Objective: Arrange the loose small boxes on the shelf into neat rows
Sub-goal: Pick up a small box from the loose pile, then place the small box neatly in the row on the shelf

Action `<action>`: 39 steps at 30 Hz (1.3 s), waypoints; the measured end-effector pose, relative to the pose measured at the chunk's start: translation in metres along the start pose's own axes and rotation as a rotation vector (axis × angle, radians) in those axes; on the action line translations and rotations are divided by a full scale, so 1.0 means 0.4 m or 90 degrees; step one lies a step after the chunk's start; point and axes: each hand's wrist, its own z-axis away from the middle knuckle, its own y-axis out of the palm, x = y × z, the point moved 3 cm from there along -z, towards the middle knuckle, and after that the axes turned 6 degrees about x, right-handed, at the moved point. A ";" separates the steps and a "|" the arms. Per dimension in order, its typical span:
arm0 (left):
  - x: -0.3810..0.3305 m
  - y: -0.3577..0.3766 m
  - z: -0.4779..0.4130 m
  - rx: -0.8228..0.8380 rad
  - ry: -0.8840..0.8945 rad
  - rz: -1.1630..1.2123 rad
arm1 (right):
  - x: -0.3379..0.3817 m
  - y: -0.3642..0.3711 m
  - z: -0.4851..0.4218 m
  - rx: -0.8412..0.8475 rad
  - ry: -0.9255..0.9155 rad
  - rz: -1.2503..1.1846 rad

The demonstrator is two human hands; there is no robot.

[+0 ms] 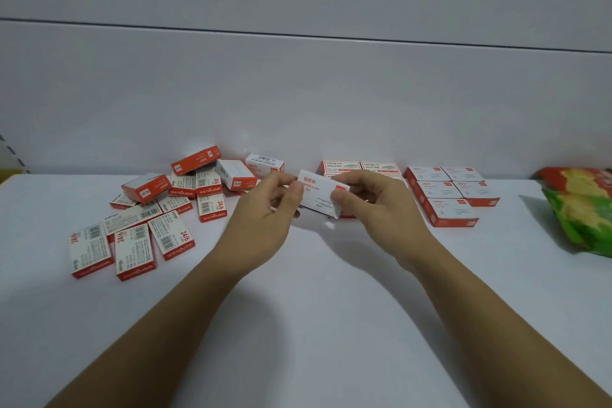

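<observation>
White shelf [298, 308]: left hand [265, 209] and right hand [381, 199] both pinch one paper clip box [319, 197]; loose staple boxes [149, 219] left, neat rows [450, 192] right.

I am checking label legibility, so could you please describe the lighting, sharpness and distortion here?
Head view: soft even light, no harsh glare; faint shadows lie on the shelf beneath the forearms; print on the paper-clip box held by the left hand and right hand is soft, partly legible; the wall seam slants and the forearms swell toward the bottom corners, wide-angle stretch.
</observation>
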 end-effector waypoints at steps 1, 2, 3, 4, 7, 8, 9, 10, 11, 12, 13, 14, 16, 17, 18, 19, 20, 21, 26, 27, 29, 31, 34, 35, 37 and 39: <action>0.005 -0.001 -0.003 -0.003 -0.008 0.016 | 0.000 0.000 0.000 -0.003 0.006 -0.006; 0.009 -0.002 -0.005 -0.006 -0.014 0.035 | 0.000 0.000 0.000 -0.003 0.009 -0.007; 0.011 -0.003 -0.006 -0.007 -0.018 0.055 | -0.001 0.000 0.000 -0.001 0.010 -0.006; 0.012 -0.004 -0.006 -0.005 -0.023 0.075 | 0.001 0.001 0.000 0.006 0.012 -0.007; 0.010 -0.010 -0.004 0.014 -0.036 0.134 | 0.002 0.002 0.001 0.032 0.015 0.006; 0.010 -0.012 -0.003 0.018 -0.037 0.142 | 0.000 0.002 0.001 0.035 0.016 0.028; 0.009 -0.014 -0.004 0.016 -0.034 0.140 | -0.003 0.002 0.002 0.035 0.010 0.069; 0.009 -0.014 -0.003 0.009 -0.030 0.133 | -0.003 0.002 0.003 0.031 -0.008 0.140; 0.007 -0.014 -0.003 -0.003 -0.024 0.126 | -0.001 0.004 0.005 0.028 -0.042 0.232; 0.005 -0.014 -0.002 -0.015 -0.019 0.124 | 0.003 0.009 0.007 0.035 -0.088 0.322; 0.004 -0.013 -0.001 -0.023 -0.015 0.127 | 0.007 0.017 0.009 0.047 -0.128 0.400; 0.004 -0.010 -0.001 -0.024 -0.013 0.132 | 0.012 0.023 0.012 0.054 -0.153 0.462; 0.003 -0.002 0.001 -0.018 -0.011 0.136 | 0.022 0.030 0.013 0.030 -0.192 0.543; 0.001 0.003 0.002 -0.015 -0.004 0.133 | 0.027 0.032 0.014 0.008 -0.216 0.570; 0.000 0.007 0.003 -0.015 0.009 0.122 | 0.033 0.033 0.014 -0.008 -0.234 0.592; -0.001 0.011 0.003 -0.015 0.023 0.098 | 0.038 0.034 0.014 -0.013 -0.237 0.607; -0.002 0.015 0.004 -0.013 0.036 0.058 | 0.039 0.032 0.014 -0.006 -0.227 0.616; -0.001 0.018 0.004 -0.009 0.050 0.008 | 0.039 0.030 0.013 0.009 -0.212 0.622; 0.004 0.041 0.004 0.036 0.124 -0.301 | 0.053 -0.031 0.004 0.039 -0.158 0.717; 0.001 0.050 0.004 0.043 0.139 -0.355 | 0.053 -0.055 0.004 0.027 -0.143 0.735; -0.012 0.073 0.002 0.057 0.171 -0.446 | 0.045 -0.116 0.007 -0.003 -0.106 0.774; -0.030 0.101 0.000 0.076 0.196 -0.522 | 0.029 -0.191 0.014 -0.037 -0.062 0.812; -0.054 0.142 -0.004 0.095 0.226 -0.569 | -0.004 -0.311 0.035 -0.109 0.030 0.839; -0.061 0.155 -0.005 0.101 0.234 -0.575 | -0.018 -0.345 0.047 -0.134 0.063 0.838; -0.067 0.177 -0.007 0.110 0.241 -0.598 | -0.048 -0.392 0.074 -0.165 0.114 0.810; -0.069 0.194 -0.017 0.113 0.246 -0.651 | -0.073 -0.415 0.093 -0.173 0.142 0.764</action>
